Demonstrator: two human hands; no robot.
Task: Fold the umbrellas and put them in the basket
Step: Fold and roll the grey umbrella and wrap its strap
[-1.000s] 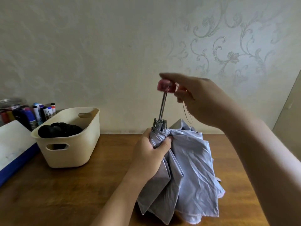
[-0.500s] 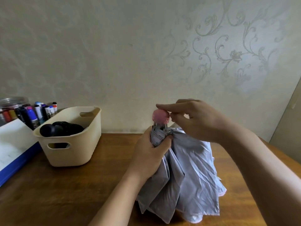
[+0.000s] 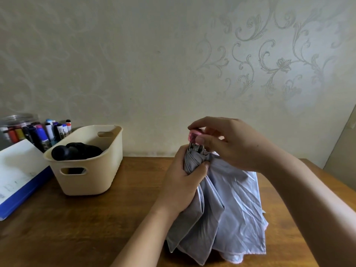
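Grey umbrella (image 3: pixel 233 209) stands upright on worktop (image 3: pixel 67 228), canopy hanging loose below left hand (image 3: pixel 183 184); left hand grips the gathered cloth near the top; just above it, right hand (image 3: pixel 231 145) pinches the pink handle (image 3: pixel 193 136) from over its end; cream basket (image 3: pixel 92 180) well left of left hand and farther back, a black umbrella (image 3: pixel 77 151) inside; markers (image 3: pixel 48 132) beyond basket.

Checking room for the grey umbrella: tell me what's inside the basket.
A black bundle with a rounded knob, likely a folded umbrella, fills the left part of the basket up to its rim. The walls hide the floor and anything beneath the bundle.
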